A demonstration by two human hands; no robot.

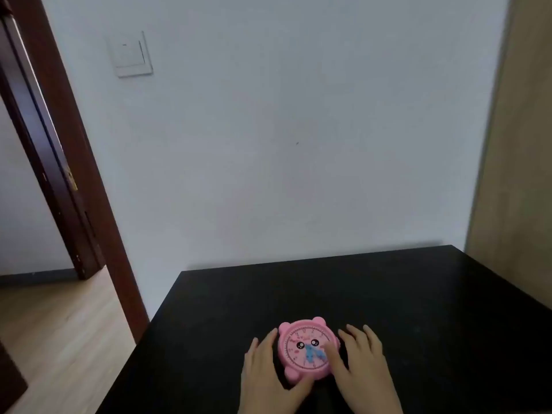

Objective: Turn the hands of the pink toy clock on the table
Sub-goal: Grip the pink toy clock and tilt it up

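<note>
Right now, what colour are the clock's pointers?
Blue pointers on the pink toy clock, seen in the head view.

One clock (304, 351), two hands (265, 375), one table (418, 294).

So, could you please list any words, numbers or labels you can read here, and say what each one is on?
None can be read.
Pink toy clock: small marks ring the dial where numerals would sit, too small and blurred to read.
Wall switch: a tiny dark mark, not legible.
Black table and wall: no text visible.
</note>
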